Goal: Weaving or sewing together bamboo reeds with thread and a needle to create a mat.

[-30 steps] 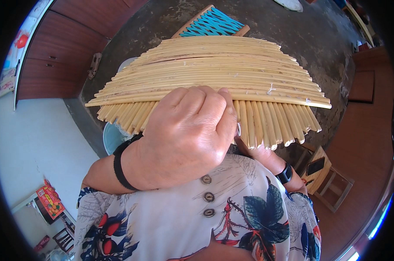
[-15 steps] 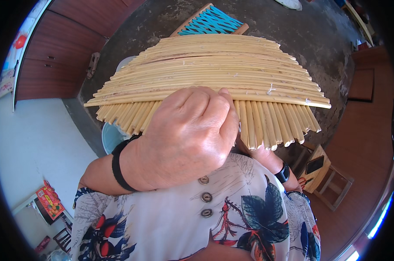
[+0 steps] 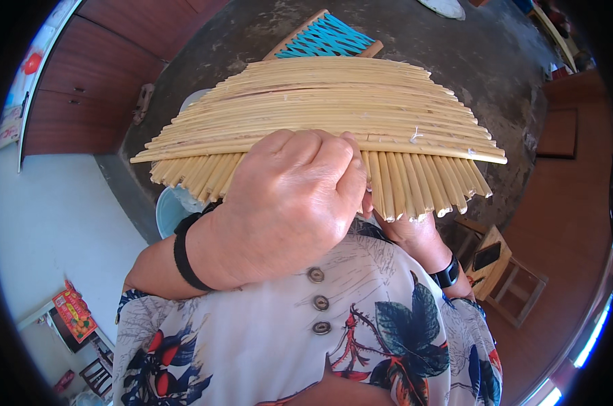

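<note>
A mat of pale straw-coloured round stalks [image 3: 320, 95], in two layers laid crosswise, spans the middle of the view. Over its near edge my left hand [image 3: 293, 193] is curled, knuckles up and a black band at the wrist, gripping the stalks; its fingertips are hidden. Beneath the mat on the right, my right hand [image 3: 411, 233], wearing a black watch, supports it from below, mostly covered by the stalk ends. Small white thread ends stick up on the top layer.
Beyond the mat lies a wooden frame strung with turquoise cord [image 3: 327, 37] on the concrete floor [image 3: 489, 54]. A light-blue bucket [image 3: 168, 213] is at left, below wooden cabinets [image 3: 97, 81]. At right a small wooden stool [image 3: 492, 271] bears a dark phone [image 3: 488, 256].
The mat's right side and near stalk ends have risen slightly and moved a little left. My left hand has shifted up a little with it, keeping its grip.
</note>
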Action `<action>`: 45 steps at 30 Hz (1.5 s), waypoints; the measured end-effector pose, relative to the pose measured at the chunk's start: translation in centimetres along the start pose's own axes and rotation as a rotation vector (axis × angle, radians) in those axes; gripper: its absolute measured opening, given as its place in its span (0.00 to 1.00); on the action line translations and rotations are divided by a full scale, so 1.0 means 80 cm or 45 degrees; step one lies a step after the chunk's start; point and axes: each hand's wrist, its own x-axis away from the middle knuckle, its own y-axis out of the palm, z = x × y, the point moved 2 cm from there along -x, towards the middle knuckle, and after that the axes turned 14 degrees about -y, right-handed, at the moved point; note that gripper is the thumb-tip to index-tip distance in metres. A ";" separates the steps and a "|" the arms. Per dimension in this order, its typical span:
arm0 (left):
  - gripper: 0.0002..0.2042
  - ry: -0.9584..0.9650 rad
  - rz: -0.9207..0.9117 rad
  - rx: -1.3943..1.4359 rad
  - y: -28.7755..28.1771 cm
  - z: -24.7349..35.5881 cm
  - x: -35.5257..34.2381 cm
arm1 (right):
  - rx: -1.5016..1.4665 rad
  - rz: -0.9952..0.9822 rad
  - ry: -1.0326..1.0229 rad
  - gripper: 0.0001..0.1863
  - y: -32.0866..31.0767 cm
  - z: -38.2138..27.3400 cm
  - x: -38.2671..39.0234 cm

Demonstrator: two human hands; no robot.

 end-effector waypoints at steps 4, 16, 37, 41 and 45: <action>0.19 0.030 -0.001 0.000 0.000 0.001 -0.001 | -0.149 0.258 -0.069 0.18 0.014 0.011 0.001; 0.16 0.119 0.048 0.077 -0.021 -0.036 -0.011 | -0.030 -0.013 -0.017 0.17 -0.015 -0.037 -0.008; 0.15 -0.008 0.090 0.079 -0.036 -0.061 0.114 | 0.573 -1.330 -0.094 0.11 0.122 -0.055 -0.114; 0.14 -0.042 0.066 0.087 -0.034 -0.065 0.122 | 0.387 -1.196 0.019 0.08 0.122 -0.038 -0.110; 0.14 -0.094 0.089 0.140 -0.031 -0.069 0.123 | 0.365 -1.211 -0.122 0.09 0.127 -0.031 -0.110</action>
